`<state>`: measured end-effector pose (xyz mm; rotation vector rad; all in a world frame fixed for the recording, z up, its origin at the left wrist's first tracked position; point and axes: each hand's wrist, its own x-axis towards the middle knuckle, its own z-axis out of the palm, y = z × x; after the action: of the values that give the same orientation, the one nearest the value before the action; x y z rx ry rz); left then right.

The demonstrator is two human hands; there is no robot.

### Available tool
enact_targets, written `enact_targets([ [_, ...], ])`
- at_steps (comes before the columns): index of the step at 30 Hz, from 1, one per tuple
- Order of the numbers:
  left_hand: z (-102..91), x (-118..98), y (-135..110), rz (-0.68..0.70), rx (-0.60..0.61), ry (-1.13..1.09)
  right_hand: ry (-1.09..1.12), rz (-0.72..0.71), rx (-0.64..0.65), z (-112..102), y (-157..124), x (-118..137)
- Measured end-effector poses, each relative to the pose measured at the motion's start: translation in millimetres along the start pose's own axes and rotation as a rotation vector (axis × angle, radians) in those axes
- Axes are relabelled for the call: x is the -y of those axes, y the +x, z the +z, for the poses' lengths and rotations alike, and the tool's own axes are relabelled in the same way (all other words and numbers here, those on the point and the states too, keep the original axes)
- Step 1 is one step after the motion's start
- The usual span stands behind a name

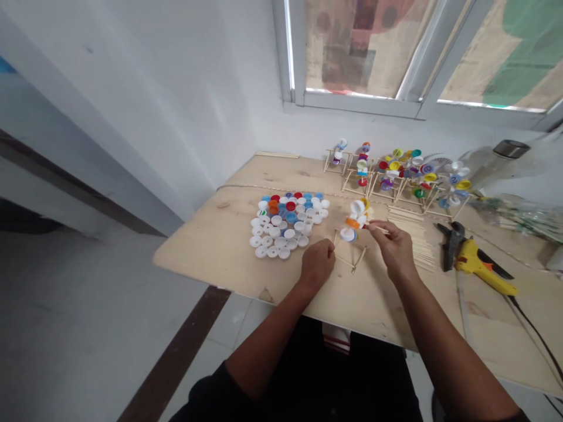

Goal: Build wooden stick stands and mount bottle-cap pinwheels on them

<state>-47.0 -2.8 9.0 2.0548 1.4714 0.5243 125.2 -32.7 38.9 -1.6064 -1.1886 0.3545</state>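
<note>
Held in the right hand (393, 249), with fingers narrowed to a pinch at its right edge: a bottle-cap wheel (352, 223) of white, orange, yellow and blue caps, above the near middle of the desk (211, 234). Just below the wheel, on the wood, a small stick frame (358, 258) with thin posts at its corners. At the left side of that frame, the left hand (317, 262), with fingers curled narrow on the stick there and tips partly hidden from view.

Just left of the left hand, a flat cluster of loose bottle caps (284, 231), mostly white, with red, orange and blue toward the back. Behind the right hand, a spread of thin wooden sticks (411, 234), side by side. Farther right, a black tool (449, 246) beside a yellow glue gun (479, 266), with a dark cord trailing off toward the near right edge.

Along the back, near the wall, a row of similar cap wheels (389, 167) on stick stands, in many colours. To the right of the row, a clear container with a metallic lid (510, 149) and clear plastic wrapping (523, 217). Above, a white-framed window (360, 105).
</note>
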Motion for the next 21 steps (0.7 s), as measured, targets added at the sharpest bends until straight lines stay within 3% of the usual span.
enact_targets([
  [5,0.5,0.7,0.0,-0.011,-0.008,-0.025,0.108,0.129,-0.076,-0.3,13.6,-10.1],
  [13,1.8,4.0,-3.1,-0.006,-0.035,-0.091,0.151,0.267,-0.070,10.6,16.0,-25.9],
  [21,2.0,5.2,-5.2,0.007,-0.031,-0.120,0.122,0.295,-0.033,21.5,29.4,-38.2],
])
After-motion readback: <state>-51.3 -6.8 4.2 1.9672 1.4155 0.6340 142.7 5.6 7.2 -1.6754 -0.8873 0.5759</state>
